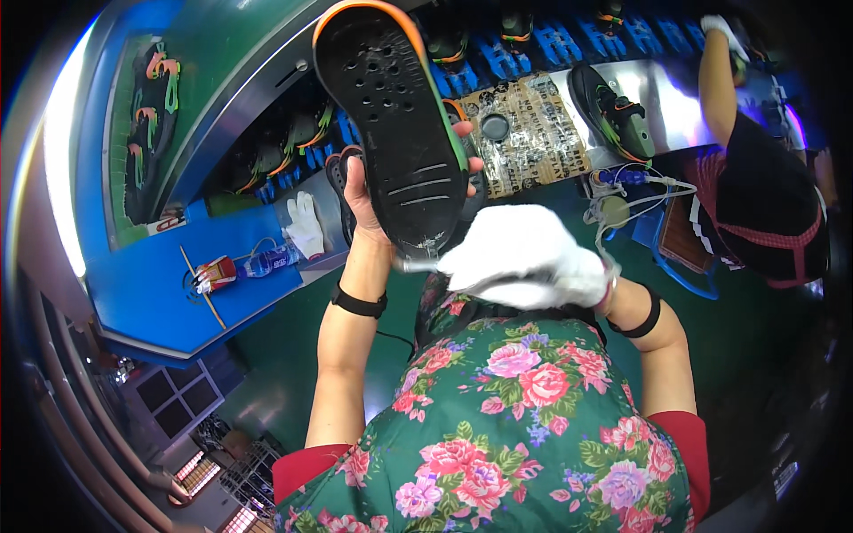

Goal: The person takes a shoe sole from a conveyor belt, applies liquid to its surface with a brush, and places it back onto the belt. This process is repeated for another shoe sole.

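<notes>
My bare left hand (364, 200) grips a black shoe sole (404, 133) with an orange and green rim. Its inner face, with holes at the wide end and several slanted grooves near the narrow end, is turned up toward me. My right hand (529, 258), in a white glove, is closed beside the narrow end. A thin pale tool (416, 265) sticks out of its fingers and reaches the sole's lower tip. Motion blurs the glove, so the tool's kind cannot be told. Other dark soles (338, 173) lie partly hidden behind the held one.
A taped cardboard sheet (538, 151) with a small round dark lid (494, 128) covers part of the metal bench. A black shoe (613, 115) stands right of it. Blue racks (560, 44) carry shoes behind. A white glove (305, 226) lies left. Another person (764, 169) works at right.
</notes>
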The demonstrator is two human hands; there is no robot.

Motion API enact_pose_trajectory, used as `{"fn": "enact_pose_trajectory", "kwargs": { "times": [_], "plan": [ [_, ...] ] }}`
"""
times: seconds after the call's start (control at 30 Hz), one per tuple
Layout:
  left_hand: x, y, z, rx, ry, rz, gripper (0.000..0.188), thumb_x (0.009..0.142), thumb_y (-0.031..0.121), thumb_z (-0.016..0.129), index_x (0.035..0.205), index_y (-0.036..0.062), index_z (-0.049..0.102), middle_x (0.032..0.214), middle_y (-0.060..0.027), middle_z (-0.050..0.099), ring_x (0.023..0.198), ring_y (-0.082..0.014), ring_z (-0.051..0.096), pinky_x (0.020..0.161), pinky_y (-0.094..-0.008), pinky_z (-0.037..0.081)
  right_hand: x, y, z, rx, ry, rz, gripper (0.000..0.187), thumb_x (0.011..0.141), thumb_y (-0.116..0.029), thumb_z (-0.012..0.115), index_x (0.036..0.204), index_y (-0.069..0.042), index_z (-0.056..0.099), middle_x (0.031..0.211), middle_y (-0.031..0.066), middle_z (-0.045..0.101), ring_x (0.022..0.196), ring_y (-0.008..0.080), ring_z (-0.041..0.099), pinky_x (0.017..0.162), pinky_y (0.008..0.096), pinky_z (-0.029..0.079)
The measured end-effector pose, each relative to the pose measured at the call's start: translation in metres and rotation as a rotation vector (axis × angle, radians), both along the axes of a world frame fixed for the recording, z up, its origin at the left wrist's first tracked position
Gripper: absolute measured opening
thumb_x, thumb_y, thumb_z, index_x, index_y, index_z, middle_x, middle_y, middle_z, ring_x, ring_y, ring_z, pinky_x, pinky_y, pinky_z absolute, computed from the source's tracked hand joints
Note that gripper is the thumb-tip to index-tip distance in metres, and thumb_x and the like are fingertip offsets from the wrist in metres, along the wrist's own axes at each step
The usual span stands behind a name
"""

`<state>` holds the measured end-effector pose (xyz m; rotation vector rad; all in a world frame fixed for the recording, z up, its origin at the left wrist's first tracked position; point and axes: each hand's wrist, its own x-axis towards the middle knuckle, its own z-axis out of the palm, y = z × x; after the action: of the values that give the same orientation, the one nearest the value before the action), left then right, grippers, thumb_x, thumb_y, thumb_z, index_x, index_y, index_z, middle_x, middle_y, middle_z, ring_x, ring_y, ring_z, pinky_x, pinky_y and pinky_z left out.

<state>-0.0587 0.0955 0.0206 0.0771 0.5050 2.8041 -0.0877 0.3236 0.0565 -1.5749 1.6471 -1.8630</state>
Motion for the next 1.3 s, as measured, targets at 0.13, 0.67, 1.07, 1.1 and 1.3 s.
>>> {"fn": "enact_pose_trajectory", "kwargs": {
  "times": [0.13,0.67,1.07,1.1,1.3],
  "plan": [
    [0.001,-0.004,0.001,-0.059,0.023,-0.097,0.113,0.083,0.072,0.068,0.164,0.0058,0.026,0.161,-0.0317,0.033,0.130,-0.0527,0.055,0.105,-0.0579,0.054,0.000,-0.002,-0.003,0.054,-0.194,-0.142,0.017,0.081,-0.012,0.085,0.098,-0.011,0.083,0.102,0.0075,0.080,0.092,0.0234,0.076,0.085,0.0372,0.060],
    [-0.002,-0.030,-0.010,-0.361,-0.263,-0.118,0.112,0.079,0.062,0.073,0.161,-0.0006,0.029,0.150,-0.0395,0.043,0.124,-0.0477,0.062,0.107,-0.0528,0.054,-0.002,-0.003,0.000,0.003,0.072,-0.121,0.026,0.077,-0.006,0.083,0.102,-0.010,0.080,0.104,0.0082,0.079,0.088,0.0262,0.074,0.078,0.0377,0.058],
    [0.001,-0.012,-0.013,-0.090,-0.195,-0.096,0.101,0.091,0.064,0.059,0.162,0.0000,0.028,0.155,-0.0338,0.041,0.125,-0.0476,0.061,0.108,-0.0578,0.051,0.010,-0.006,-0.012,0.034,-0.557,-0.031,0.012,0.084,-0.003,0.082,0.096,-0.004,0.081,0.098,0.0106,0.080,0.092,0.0212,0.076,0.085,0.0329,0.060],
    [0.005,-0.006,-0.011,-0.021,-0.202,-0.075,0.097,0.093,0.063,0.056,0.163,0.0009,0.027,0.156,-0.0343,0.040,0.129,-0.0480,0.059,0.109,-0.0584,0.049,0.004,-0.004,-0.009,0.036,-0.504,-0.120,0.013,0.084,-0.003,0.082,0.097,-0.004,0.081,0.098,0.0108,0.080,0.092,0.0209,0.076,0.085,0.0330,0.060],
    [0.033,0.017,-0.007,0.060,-0.338,-0.080,0.081,0.103,0.061,0.042,0.156,0.0004,0.042,0.144,-0.0290,0.058,0.121,-0.0505,0.064,0.104,-0.0569,0.055,-0.055,0.003,0.018,0.085,0.228,-0.443,0.020,0.080,-0.004,0.082,0.098,-0.011,0.080,0.098,0.0064,0.079,0.086,0.0226,0.074,0.077,0.0344,0.058]
  ]
}}
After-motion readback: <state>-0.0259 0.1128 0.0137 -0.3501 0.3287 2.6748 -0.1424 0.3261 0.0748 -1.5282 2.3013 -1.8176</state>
